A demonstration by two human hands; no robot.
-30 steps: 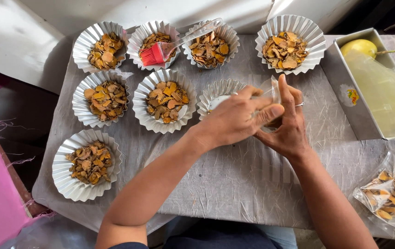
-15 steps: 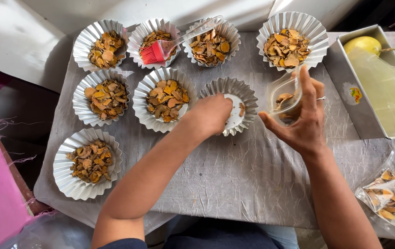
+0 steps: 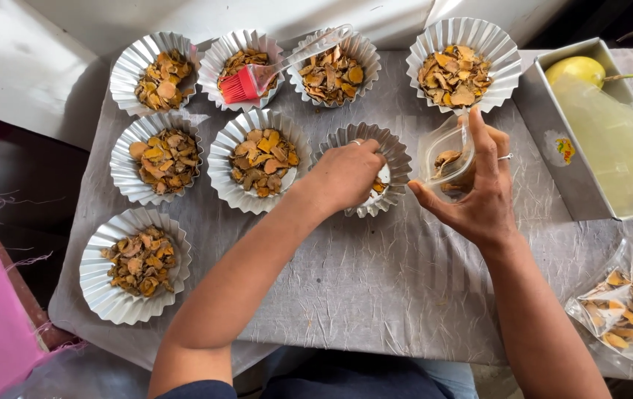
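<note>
Foil cup (image 3: 397, 151), bench (image 3: 375, 295) centre: left hand (image 3: 346, 176) inside, fingers closed on chips. Clear pouch (image 3: 449, 157), three o'clock: right hand (image 3: 479, 188) clasps it, tilted; chips may spill. Filled cups (image 3: 261, 159) at nine o'clock.

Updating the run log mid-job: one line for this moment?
left hand: inside fluted foil cup | right hand: holding small clear bag of orange chips | filled cups: seven

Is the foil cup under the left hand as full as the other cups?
No, nearly empty. The foil cup shows bare foil and only a few chips beside the left hand, while the neighbouring cup is heaped.
</note>
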